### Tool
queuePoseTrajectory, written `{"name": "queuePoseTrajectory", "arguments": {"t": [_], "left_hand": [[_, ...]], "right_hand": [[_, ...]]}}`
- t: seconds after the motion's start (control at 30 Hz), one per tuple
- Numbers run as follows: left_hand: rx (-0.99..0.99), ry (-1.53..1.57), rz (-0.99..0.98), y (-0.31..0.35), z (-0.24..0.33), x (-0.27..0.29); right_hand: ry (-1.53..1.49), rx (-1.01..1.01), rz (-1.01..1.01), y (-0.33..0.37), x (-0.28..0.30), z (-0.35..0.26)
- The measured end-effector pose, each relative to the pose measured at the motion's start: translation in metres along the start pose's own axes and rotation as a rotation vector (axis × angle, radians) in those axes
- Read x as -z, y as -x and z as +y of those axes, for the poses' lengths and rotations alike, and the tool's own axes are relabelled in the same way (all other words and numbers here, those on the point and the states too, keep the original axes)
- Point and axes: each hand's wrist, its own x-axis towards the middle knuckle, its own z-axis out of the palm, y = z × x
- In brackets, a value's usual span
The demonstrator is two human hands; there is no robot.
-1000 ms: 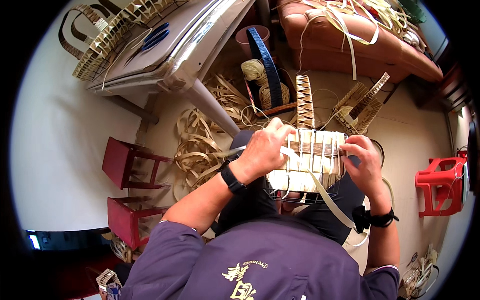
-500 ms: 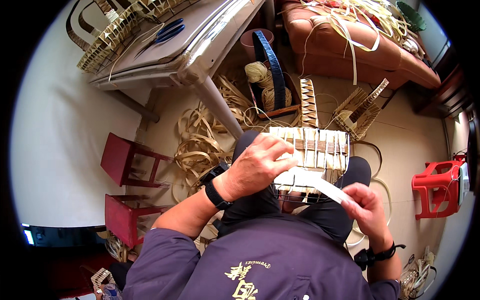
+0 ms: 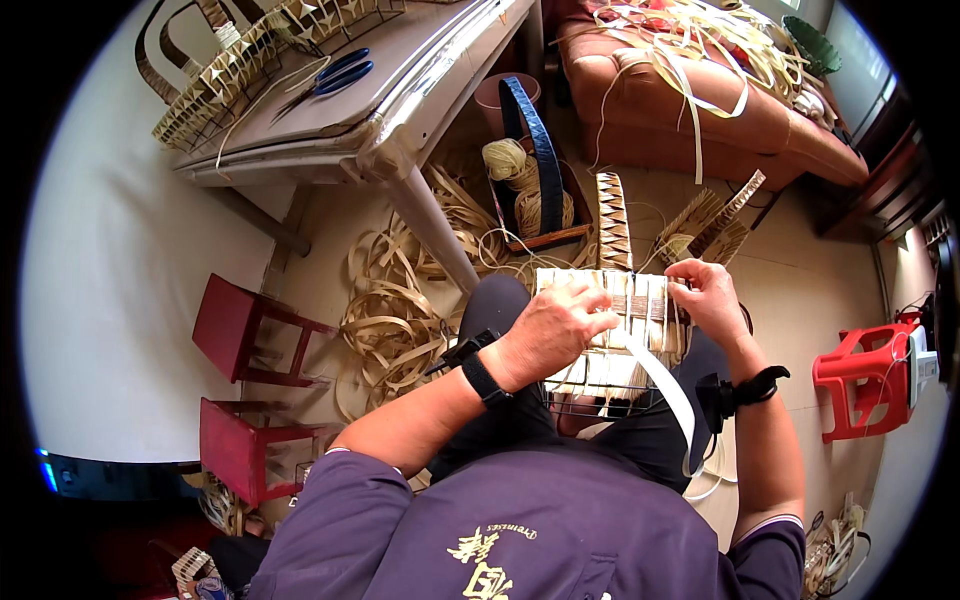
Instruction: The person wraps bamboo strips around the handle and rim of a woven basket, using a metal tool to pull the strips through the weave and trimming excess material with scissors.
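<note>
Two hands: both on the basket [image 3: 610, 335] in my lap.
Left hand [image 3: 550, 330]: fingers curled, pressing the weave down.
Right hand [image 3: 705, 295]: pinching the basket's edge.
Strip [image 3: 665, 385]: hangs loose below.
Risk: I judge the strip may kink or slip out if my grip eases.

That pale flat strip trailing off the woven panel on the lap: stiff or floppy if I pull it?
Probably floppy: the strip droops in a curve off the woven panel. Likely light, hanging unsupported. It looks flat and smooth, so it may slip through fingers.
</note>
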Motion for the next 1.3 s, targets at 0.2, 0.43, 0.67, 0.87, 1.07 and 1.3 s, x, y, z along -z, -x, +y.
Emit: {"name": "queuePoseTrajectory", "arguments": {"t": [0.2, 0.43, 0.67, 0.87, 1.07, 1.3], "left_hand": [[0.005, 0.010, 0.017, -0.002, -0.002, -0.015], [0.020, 0.019, 0.058, 0.001, -0.010, -0.029], [0.051, 0.036, 0.052, 0.002, -0.008, -0.023], [0.013, 0.009, 0.205, 0.010, -0.004, -0.011], [0.150, 0.262, 0.402, 0.036, 0.016, 0.006], [0.359, 0.785, 0.398, 0.051, 0.039, 0.010]], "right_hand": [[-0.203, -0.125, -0.045, -0.023, 0.005, 0.012], [-0.176, -0.103, -0.035, -0.031, 0.009, 0.019], [-0.197, -0.061, -0.056, -0.034, 0.005, 0.021], [0.142, 0.231, 0.147, -0.013, 0.002, -0.007], [-0.163, 0.398, -0.236, 0.065, -0.013, -0.071], [0.077, 0.751, -0.115, 0.087, -0.051, -0.074]]}}
